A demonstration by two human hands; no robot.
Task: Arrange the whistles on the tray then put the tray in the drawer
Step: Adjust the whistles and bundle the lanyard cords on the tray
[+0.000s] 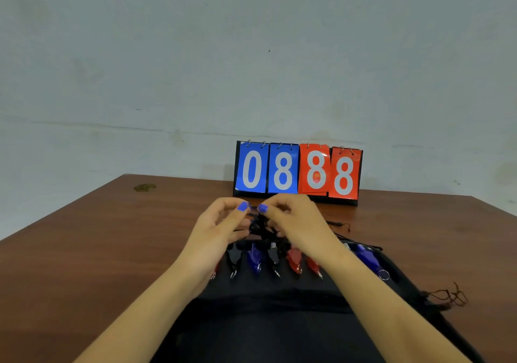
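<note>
A black tray (279, 292) lies on the brown table in front of me. Several whistles lie in a row along its far edge: a black one (234, 260), a blue one (255, 259), a red one (294, 260) and, further right, another blue one (369, 259). My left hand (221, 222) and my right hand (293, 222) are raised just above the row and meet at the middle. Both pinch a tangle of black lanyard cord (258, 225) between them. Whether a whistle hangs on that cord is hidden by the fingers.
A flip scoreboard (298, 172) showing 08 and 88 stands at the back of the table against the wall. A loose dark cord (447, 297) trails off the tray's right side. Another thin cord (340, 224) lies behind my right hand.
</note>
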